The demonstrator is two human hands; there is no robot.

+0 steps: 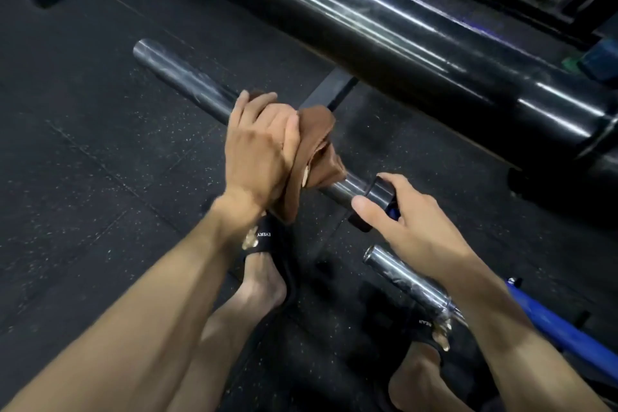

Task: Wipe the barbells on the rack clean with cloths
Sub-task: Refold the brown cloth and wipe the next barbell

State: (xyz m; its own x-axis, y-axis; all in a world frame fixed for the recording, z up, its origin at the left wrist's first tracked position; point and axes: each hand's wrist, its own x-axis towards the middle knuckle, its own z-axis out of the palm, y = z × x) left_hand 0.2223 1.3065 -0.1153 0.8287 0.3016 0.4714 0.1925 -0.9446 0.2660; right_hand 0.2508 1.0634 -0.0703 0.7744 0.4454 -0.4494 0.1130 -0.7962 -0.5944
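Observation:
A chrome barbell sleeve (180, 77) runs from upper left down to the middle of the view. My left hand (257, 150) grips a brown cloth (321, 150) wrapped round that sleeve. My right hand (401, 221) holds the dark collar (381, 192) of the same barbell, thumb and fingers curled round it. A thicker black barbell sleeve (368, 20) crosses above, very close to the camera. A third chrome sleeve end (411, 281) shows lower right, partly hidden by my right forearm.
Black speckled rubber floor (83, 160) lies all around. My feet in black slides (267, 244) stand below the bar. A blue bar (551, 324) lies at the lower right. Dark rack posts (334, 90) and red and blue objects stand behind.

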